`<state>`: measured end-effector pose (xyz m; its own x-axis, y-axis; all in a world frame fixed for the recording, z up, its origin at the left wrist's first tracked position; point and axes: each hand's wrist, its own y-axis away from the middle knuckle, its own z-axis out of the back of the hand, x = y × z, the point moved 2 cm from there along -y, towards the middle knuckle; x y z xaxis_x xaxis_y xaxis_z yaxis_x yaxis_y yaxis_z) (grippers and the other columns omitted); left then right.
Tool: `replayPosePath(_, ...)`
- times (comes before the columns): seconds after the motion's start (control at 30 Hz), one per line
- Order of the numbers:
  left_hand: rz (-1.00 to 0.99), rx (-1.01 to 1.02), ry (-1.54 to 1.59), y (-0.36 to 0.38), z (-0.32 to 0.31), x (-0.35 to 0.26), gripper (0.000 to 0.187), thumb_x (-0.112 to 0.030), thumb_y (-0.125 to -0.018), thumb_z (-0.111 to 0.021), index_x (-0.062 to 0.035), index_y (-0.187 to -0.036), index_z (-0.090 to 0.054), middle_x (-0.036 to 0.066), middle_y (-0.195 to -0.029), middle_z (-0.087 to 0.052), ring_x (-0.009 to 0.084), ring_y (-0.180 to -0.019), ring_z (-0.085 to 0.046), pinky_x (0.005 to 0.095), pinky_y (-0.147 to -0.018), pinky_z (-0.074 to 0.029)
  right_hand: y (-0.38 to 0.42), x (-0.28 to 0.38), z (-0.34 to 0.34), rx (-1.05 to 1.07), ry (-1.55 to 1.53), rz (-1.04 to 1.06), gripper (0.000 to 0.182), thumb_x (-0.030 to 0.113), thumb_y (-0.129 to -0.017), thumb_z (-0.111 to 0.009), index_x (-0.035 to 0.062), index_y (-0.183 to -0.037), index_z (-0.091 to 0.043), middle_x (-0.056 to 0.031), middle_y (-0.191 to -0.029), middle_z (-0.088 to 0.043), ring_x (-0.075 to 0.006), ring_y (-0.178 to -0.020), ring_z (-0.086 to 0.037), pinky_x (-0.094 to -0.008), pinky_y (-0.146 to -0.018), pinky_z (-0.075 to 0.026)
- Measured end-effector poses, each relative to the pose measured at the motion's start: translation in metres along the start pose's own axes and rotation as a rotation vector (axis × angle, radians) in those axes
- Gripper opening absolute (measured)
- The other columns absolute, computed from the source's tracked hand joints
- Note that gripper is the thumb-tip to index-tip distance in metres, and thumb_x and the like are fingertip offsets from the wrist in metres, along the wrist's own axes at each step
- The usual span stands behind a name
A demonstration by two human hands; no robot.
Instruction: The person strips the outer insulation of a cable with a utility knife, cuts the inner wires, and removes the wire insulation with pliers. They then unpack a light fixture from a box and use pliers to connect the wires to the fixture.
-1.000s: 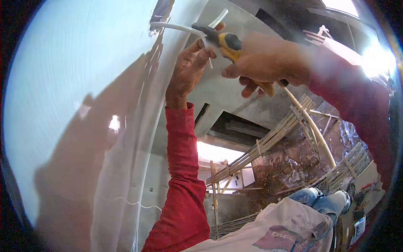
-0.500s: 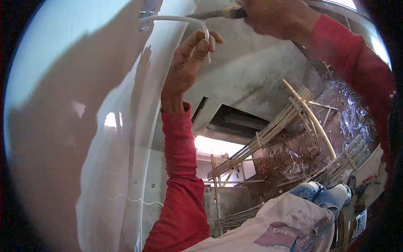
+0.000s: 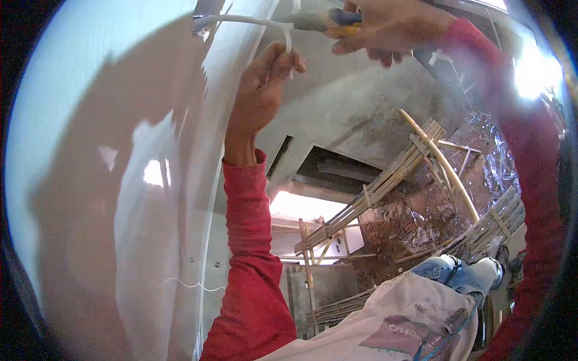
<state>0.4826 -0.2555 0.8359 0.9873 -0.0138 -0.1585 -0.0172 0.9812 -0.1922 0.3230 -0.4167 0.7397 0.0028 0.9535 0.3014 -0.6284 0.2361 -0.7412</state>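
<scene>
A white cable (image 3: 241, 20) comes out of a hole in the glossy white panel at the upper left and bends down at its end. My left hand (image 3: 262, 90) pinches that bent end between thumb and fingers. My right hand (image 3: 397, 24), at the top, is closed around a tool with a black-and-yellow handle (image 3: 344, 18). The tool's dark, narrow front part points left towards the bend in the cable. Motion blur hides its exact kind and whether it touches the cable.
The white panel (image 3: 147, 222) fills the left side, with a thin white wire (image 3: 192, 284) lower down. Far below, bundled wooden poles (image 3: 373, 192) form a scaffold over brown ground. Crumpled clear plastic (image 3: 503, 156) lies on the right. Bright light (image 3: 536, 72) glares at the right edge.
My right hand has come lower and the tool's handle has turned, with some fingers now loosened. My left hand has shifted slightly left and still holds the cable end.
</scene>
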Motion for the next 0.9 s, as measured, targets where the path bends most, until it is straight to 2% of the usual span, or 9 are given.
replayPosePath(0.03, 0.002, -0.006, -0.004, 0.001, 0.000, -0.002, 0.024, -0.026, -0.108, -0.046, -0.0063, -0.101, -0.059, 0.000, -0.090, -0.058, 0.0109, -0.087, -0.050, 0.0269, -0.082, -0.041, 0.004, 0.003, 0.001, 0.192, -0.357, -0.167, 0.037, 0.035, -0.094, -0.061, 0.0007, -0.084, -0.071, -0.0168, -0.081, -0.072, -0.0297, -0.075, -0.072, -0.0435, -0.065, -0.057)
replayPosePath(0.1, 0.007, -0.056, -0.043, 0.000, 0.001, -0.006, 0.022, -0.020, -0.107, -0.049, -0.0046, -0.111, -0.064, 0.000, -0.087, -0.058, 0.0104, -0.086, -0.051, 0.0264, -0.085, -0.043, 0.007, 0.014, 0.014, 0.377, -0.707, -0.329, 0.045, 0.041, -0.097, -0.058, 0.0002, -0.082, -0.071, -0.0150, -0.081, -0.072, -0.0272, -0.079, -0.072, -0.0438, -0.068, -0.057)
replayPosePath(0.2, 0.031, -0.088, 0.159, -0.001, -0.009, -0.013, 0.022, -0.016, -0.106, -0.051, -0.0031, -0.116, -0.065, 0.000, -0.087, -0.059, 0.0105, -0.086, -0.052, 0.0264, -0.087, -0.043, 0.014, 0.024, 0.029, 0.441, -0.731, -0.514, 0.053, 0.046, -0.100, -0.051, 0.0000, -0.084, -0.071, -0.0135, -0.086, -0.072, -0.0242, -0.091, -0.071, -0.0428, -0.076, -0.056)
replayPosePath(0.3, 0.026, -0.097, 0.277, -0.003, -0.009, -0.003, 0.021, -0.014, -0.105, -0.052, -0.0024, -0.115, -0.066, 0.000, -0.086, -0.059, 0.0101, -0.086, -0.053, 0.0259, -0.087, -0.044, 0.007, 0.031, 0.043, 0.528, -0.770, -0.370, 0.049, 0.042, -0.102, -0.048, -0.0007, -0.091, -0.070, -0.0170, -0.093, -0.071, -0.0255, -0.091, -0.069, -0.0385, -0.078, -0.056)
replayPosePath(0.4, 0.012, -0.014, 0.184, -0.002, -0.003, 0.000, 0.019, -0.014, -0.105, -0.052, -0.0038, -0.113, -0.066, 0.000, -0.086, -0.060, 0.0102, -0.085, -0.054, 0.0258, -0.086, -0.044, -0.003, 0.031, 0.053, 0.602, -0.818, -0.260, 0.047, 0.040, -0.103, -0.047, -0.0008, -0.093, -0.069, -0.0171, -0.093, -0.069, -0.0252, -0.089, -0.068, -0.0374, -0.076, -0.055)
replayPosePath(0.6, -0.001, -0.030, 0.010, 0.000, 0.005, -0.003, 0.016, -0.011, -0.105, -0.050, -0.0034, -0.100, -0.064, 0.001, -0.083, -0.060, 0.0107, -0.084, -0.055, 0.0248, -0.083, -0.043, -0.020, 0.026, 0.057, 0.715, -0.905, -0.232, 0.043, 0.038, -0.102, -0.050, -0.0010, -0.093, -0.066, -0.0146, -0.087, -0.068, -0.0235, -0.080, -0.066, -0.0381, -0.072, -0.054)
replayPosePath(0.73, 0.012, -0.066, 0.019, 0.003, 0.006, -0.009, 0.017, -0.010, -0.105, -0.049, -0.0021, -0.099, -0.063, 0.002, -0.083, -0.060, 0.0108, -0.084, -0.055, 0.0260, -0.083, -0.045, -0.023, 0.016, 0.060, 0.786, -0.961, -0.248, 0.041, 0.037, -0.101, -0.051, -0.0011, -0.093, -0.065, -0.0129, -0.083, -0.066, -0.0224, -0.074, -0.065, -0.0386, -0.069, -0.054)
replayPosePath(0.8, 0.068, -0.069, -0.104, 0.004, 0.008, -0.014, 0.018, -0.012, -0.106, -0.048, -0.0017, -0.101, -0.062, 0.002, -0.085, -0.060, 0.0108, -0.084, -0.055, 0.0275, -0.084, -0.046, -0.023, 0.013, 0.060, 0.832, -1.003, -0.254, 0.040, 0.036, -0.101, -0.052, -0.0012, -0.092, -0.064, -0.0120, -0.081, -0.066, -0.0218, -0.071, -0.065, -0.0388, -0.067, -0.054)
replayPosePath(0.9, 0.050, -0.034, -0.010, 0.006, 0.006, -0.007, 0.019, -0.013, -0.106, -0.048, -0.0012, -0.102, -0.062, 0.002, -0.085, -0.061, 0.0110, -0.085, -0.056, 0.0284, -0.085, -0.046, -0.017, 0.018, 0.058, 1.076, -1.404, -0.157, 0.039, 0.037, -0.099, -0.055, 0.0000, -0.089, -0.064, -0.0107, -0.077, -0.064, -0.0201, -0.066, -0.063, -0.0391, -0.064, -0.053)
